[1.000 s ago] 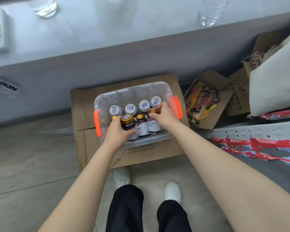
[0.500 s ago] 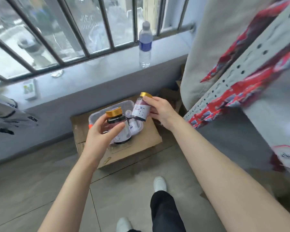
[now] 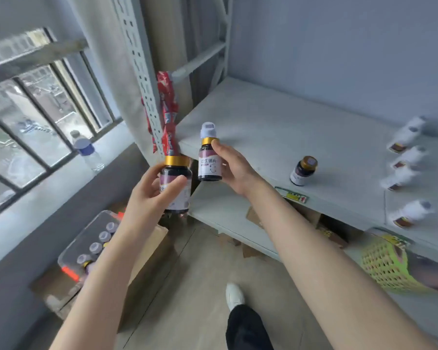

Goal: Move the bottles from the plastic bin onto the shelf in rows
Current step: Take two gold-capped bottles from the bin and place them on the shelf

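**Inspector:** What are the hands doing?

**Technician:** Both are grasping. The left hand [image 3: 152, 195] is wrapping its thumb and fingers round a wide dark bottle [image 3: 176, 170] with a gold cap. The right hand [image 3: 234, 168] is holding a slim white-capped bottle [image 3: 209, 165] by its neck and label. Both bottles are hanging in the air just beside the near-left corner of the shelf [image 3: 276, 127], and neither is touching its board.

**Inspector:** What is sitting on the shelf?

**Technician:** One gold-capped bottle [image 3: 303, 170] is standing alone near the front edge. Further right, about five white-capped bottles [image 3: 405, 140] are forming a line running front to back. They are blurred, so whether each is standing upright cannot be told.

**Inspector:** And the source container?

**Technician:** The plastic bin [image 3: 68, 253] is resting on a cardboard box [image 3: 147, 248] on the floor, below and to the left. Four white caps [image 3: 100, 242] are showing inside it in a row. The left forearm is covering the rest, so the full count cannot be told.

**Inspector:** How far along is the task?

**Technician:** By my judgement, it is running partway. Roughly six bottles are occupying the shelf, two are travelling in the hands, and at least four are waiting in the bin. The lone gold-capped bottle is probably beginning a second row, which the wide dark bottle would be joining.
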